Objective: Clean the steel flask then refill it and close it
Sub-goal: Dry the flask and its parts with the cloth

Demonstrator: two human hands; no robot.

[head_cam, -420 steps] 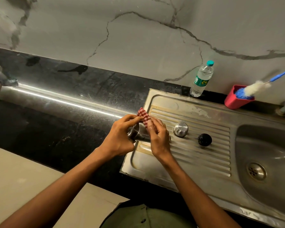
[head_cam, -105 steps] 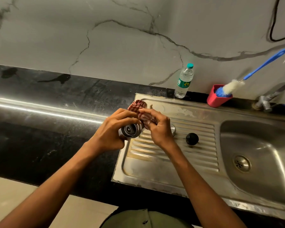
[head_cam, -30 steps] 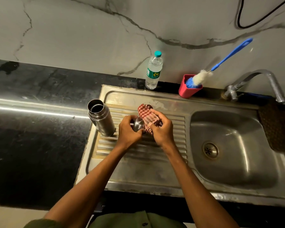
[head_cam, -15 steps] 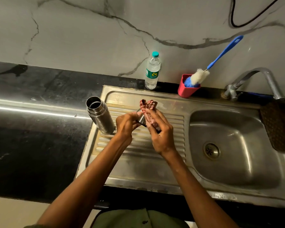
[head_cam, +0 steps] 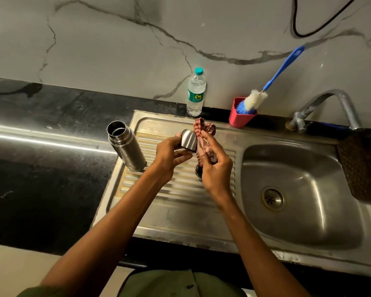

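The open steel flask [head_cam: 126,146] stands upright at the left edge of the ribbed draining board [head_cam: 180,189]. Above the board, my left hand [head_cam: 169,155] holds the flask's steel cup lid [head_cam: 189,139] by its rim. My right hand [head_cam: 214,168] holds a red checked cloth [head_cam: 204,133] pressed against the lid's side. The black inner stopper [head_cam: 198,170] lies on the board, mostly hidden behind my right hand.
A plastic water bottle [head_cam: 195,93] stands by the wall. To its right is a red cup [head_cam: 240,116] holding a blue-handled bottle brush [head_cam: 274,78]. The sink basin [head_cam: 298,189] lies to the right under a tap [head_cam: 330,103]. A brown mat [head_cam: 360,168] hangs at the far right.
The flask left my left hand and now stands on the board. My hands took up the cup lid and cloth and have raised and turned the lid.
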